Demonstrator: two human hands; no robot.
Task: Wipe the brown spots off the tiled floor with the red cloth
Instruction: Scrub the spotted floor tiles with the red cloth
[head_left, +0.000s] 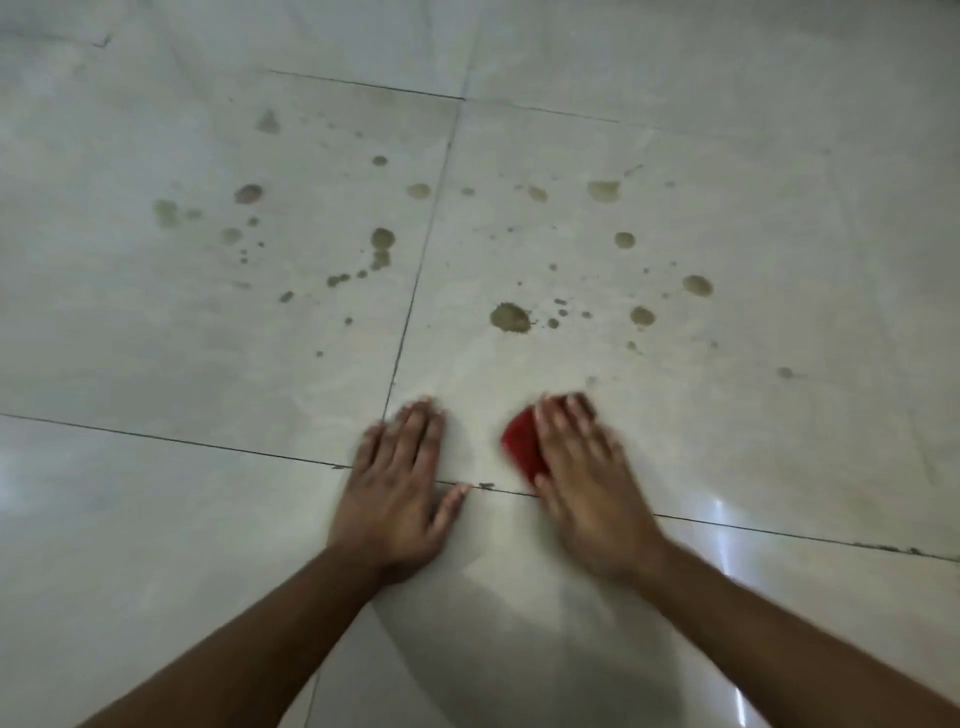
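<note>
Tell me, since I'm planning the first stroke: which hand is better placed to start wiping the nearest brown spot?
Probably the right hand: it presses the red cloth flat to the tiled floor, with the large brown spot just ahead on the same tile. The left hand lies flat and bare on the floor.

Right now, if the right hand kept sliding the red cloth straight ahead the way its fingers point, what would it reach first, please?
Probably the large brown spot: the right hand, pressing the red cloth, points up and slightly left along the pale tiled floor, with bare tile between.
</note>
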